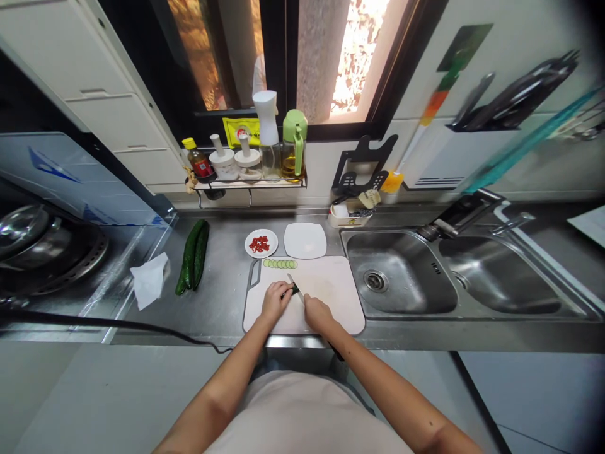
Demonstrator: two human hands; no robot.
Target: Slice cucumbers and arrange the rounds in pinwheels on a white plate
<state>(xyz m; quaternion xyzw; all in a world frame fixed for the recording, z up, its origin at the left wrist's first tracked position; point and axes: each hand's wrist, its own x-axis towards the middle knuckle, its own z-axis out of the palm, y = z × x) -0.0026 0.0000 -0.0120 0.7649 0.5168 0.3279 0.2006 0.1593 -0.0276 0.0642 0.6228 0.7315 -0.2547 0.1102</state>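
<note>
On the white cutting board (pixel 331 284), my left hand (pixel 275 301) holds a short dark green piece of cucumber (pixel 293 289). My right hand (pixel 319 313) is wrapped round the handle of a knife (pixel 297 287), whose blade lies against the piece. A row of pale green round slices (pixel 280 264) runs along the board's upper left edge. Behind the board are a small white plate with chopped red pieces (pixel 259 244) and a bare white square plate (pixel 305 240). Whole cucumbers (pixel 193 257) lie on the counter to the left.
A double steel sink (pixel 401 271) is to the right of the board. At the far left a lidded pot (pixel 28 233) stands on the stove, near a white tissue (pixel 149 279). Bottles and jars stand on a wall rack (pixel 250 184); a utensil holder (pixel 350 221) is behind.
</note>
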